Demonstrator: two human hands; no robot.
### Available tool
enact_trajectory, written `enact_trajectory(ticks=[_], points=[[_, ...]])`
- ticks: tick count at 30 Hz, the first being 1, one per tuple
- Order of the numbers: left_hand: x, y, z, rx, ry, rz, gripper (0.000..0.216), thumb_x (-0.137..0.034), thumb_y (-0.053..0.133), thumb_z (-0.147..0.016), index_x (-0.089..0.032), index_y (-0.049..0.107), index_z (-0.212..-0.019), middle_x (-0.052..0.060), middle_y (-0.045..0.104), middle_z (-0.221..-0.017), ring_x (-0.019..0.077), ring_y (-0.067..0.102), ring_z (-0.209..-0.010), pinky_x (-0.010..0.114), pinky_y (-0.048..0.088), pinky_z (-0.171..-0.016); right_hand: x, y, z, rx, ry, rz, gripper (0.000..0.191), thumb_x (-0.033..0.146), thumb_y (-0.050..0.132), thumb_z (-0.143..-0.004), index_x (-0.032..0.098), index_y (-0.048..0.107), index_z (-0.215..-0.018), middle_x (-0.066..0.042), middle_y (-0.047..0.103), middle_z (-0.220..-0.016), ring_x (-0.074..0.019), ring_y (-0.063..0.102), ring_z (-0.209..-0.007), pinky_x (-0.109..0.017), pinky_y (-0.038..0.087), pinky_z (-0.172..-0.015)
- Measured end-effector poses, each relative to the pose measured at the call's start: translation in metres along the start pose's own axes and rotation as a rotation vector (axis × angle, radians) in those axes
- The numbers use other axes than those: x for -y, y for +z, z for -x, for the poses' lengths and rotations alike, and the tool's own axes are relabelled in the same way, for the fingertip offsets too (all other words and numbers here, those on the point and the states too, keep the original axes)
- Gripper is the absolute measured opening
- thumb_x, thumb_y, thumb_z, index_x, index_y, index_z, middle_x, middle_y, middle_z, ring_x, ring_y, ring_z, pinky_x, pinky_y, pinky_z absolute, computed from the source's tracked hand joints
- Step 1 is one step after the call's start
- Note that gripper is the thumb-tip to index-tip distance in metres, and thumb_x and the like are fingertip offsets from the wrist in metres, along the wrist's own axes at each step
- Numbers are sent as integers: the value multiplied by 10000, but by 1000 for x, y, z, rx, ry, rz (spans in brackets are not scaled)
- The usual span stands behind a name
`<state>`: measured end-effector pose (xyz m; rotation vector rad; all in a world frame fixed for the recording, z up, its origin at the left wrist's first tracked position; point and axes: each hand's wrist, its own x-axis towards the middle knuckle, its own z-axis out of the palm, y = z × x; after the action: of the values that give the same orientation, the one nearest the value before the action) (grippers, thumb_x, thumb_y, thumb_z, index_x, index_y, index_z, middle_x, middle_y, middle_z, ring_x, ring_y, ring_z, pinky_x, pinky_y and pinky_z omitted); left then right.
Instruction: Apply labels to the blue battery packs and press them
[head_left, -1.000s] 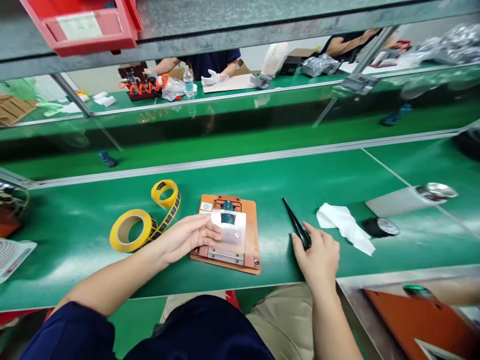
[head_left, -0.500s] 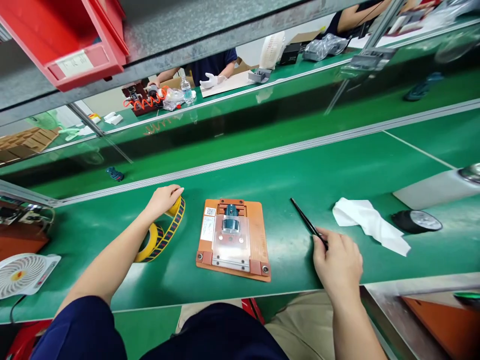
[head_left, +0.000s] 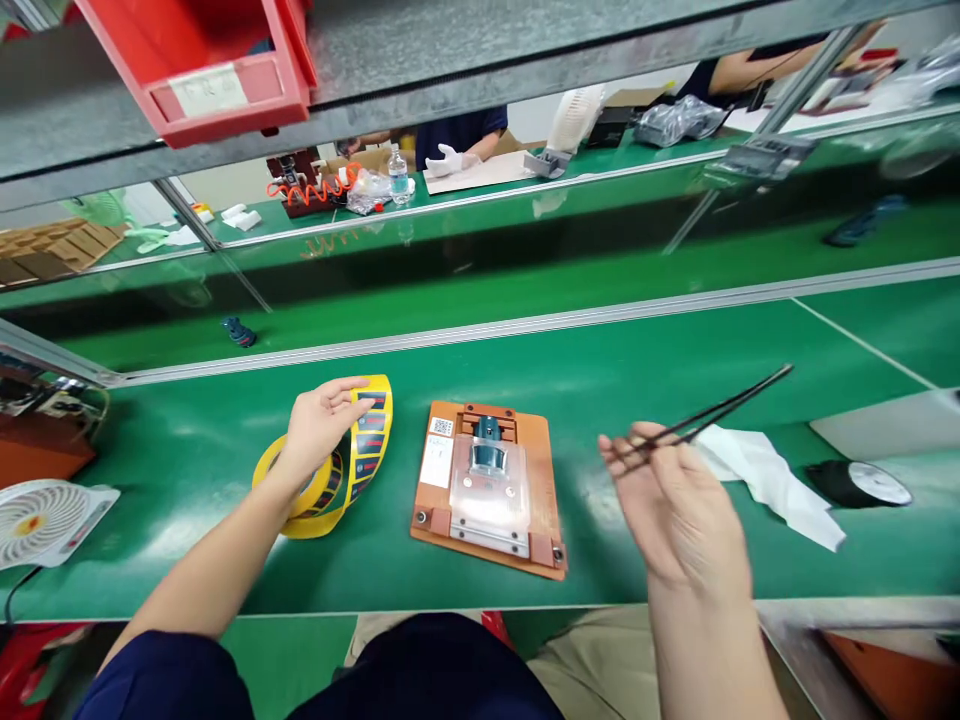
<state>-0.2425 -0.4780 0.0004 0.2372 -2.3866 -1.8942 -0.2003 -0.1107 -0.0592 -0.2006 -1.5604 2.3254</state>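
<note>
Left hand [head_left: 319, 430] pinches a yellow label strip [head_left: 370, 442]; right hand [head_left: 690, 515] holds black tweezers [head_left: 739, 396], right of an orange fixture [head_left: 538, 465]

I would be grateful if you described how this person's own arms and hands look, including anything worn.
A plain dark navy sleeve covers the upper left arm, leaving the forearm uncovered. The left hand and right hand are bare, with no glove or watch visible. The right sleeve is out of view.
</note>
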Motion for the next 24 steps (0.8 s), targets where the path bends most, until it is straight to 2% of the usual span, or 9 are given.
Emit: enact_trajectory(ticks=[4, 9, 12, 16, 24], points=[[4, 6, 16, -51, 29, 16, 402, -449, 866, -695, -146, 773, -942, 98, 779, -905, 255, 738, -845, 341, 589, -800, 2, 57, -1, 213, 87, 10, 238, 428, 802, -792, 272, 720, -951, -27, 711, -891, -192, 690, -819, -411, 581, -852], [4, 6, 32, -111, 72, -111, 323, -465, 851, -697, -171, 776, -808, 50, 763, -779, 234, 715, -753, 302, 570, -700, 2, 126, -4, 470, 190, 30, 342, 424, 834, -771, 211, 691, -997, -59, 748, -931, -217, 721, -875, -422, 583, -891], [3, 4, 38, -91, 90, -140, 305, -461, 836, -713, -172, 775, -789, 48, 763, -779, 225, 705, -739, 295, 559, -692, -3, 153, -12, 556, 229, 0, 381, 438, 861, -727, 194, 681, -957, -43, 740, -907, -195, 718, -832, -414, 583, -901], [6, 3, 38, -68, 64, -83, 318, -468, 835, -714, -173, 778, -819, 57, 776, -831, 232, 714, -765, 297, 562, -701, -12, 168, -17, 620, 237, 9, 387, 446, 876, -700, 191, 682, -917, -25, 724, -877, -184, 710, -819, -396, 577, -899], [11, 2, 36, -65, 34, -87, 363, -491, 843, -698, -162, 769, -832, 59, 774, -816, 242, 720, -776, 297, 554, -702, -13, 169, -21, 620, 222, 19, 384, 448, 873, -702, 191, 677, -910, -20, 705, -864, -181, 701, -806, -394, 568, -892]])
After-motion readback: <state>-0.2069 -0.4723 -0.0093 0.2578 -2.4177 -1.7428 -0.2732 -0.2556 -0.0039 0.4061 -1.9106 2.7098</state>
